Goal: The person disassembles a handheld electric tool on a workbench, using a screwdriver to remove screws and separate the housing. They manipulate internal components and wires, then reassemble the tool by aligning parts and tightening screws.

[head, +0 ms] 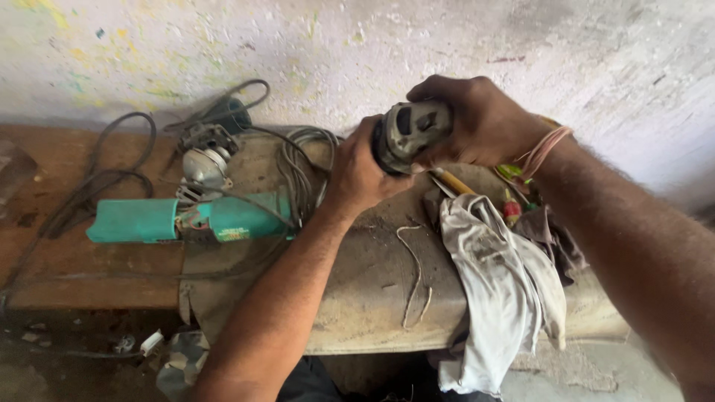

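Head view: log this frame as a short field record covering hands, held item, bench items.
left hand: grips the dark end of the held part
right hand: wraps the grey metal motor housing from above
bench: dusty, worn surface
left of hands: teal plastic angle grinder, black cables
right of hands: dirty grey cloth, yellow-handled tool

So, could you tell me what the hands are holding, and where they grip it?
Both hands hold a grey power-tool part: the left hand grips its dark round end, the right hand wraps over its top and far side.
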